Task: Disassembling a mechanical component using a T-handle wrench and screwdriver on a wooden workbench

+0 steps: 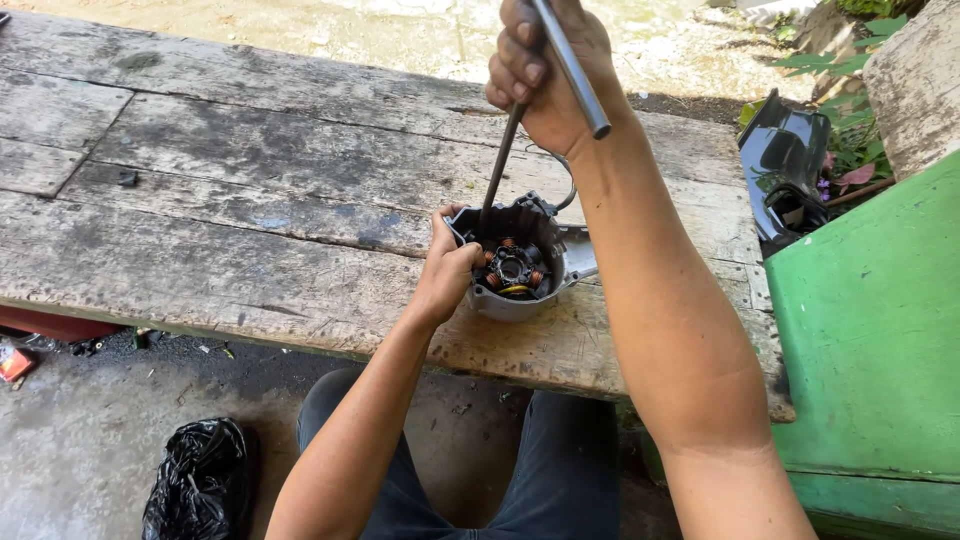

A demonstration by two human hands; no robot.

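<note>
A grey metal engine cover (520, 300) sits near the front edge of a weathered wooden bench (250, 250). Inside it is a black stator (514, 268) ringed with copper coils. My left hand (447, 265) grips the cover's left rim. My right hand (540, 70) is raised above it, closed on the handle of a long T-shaped metal wrench (572, 70). The wrench's shaft (500, 165) runs down into the cover at its upper left. The tip of the shaft is hidden inside the housing.
A green metal panel (870, 330) stands at the right, with a black plastic part (785, 165) and plants behind it. A black plastic bag (200, 480) lies on the concrete floor at lower left. My knees in dark trousers are under the bench.
</note>
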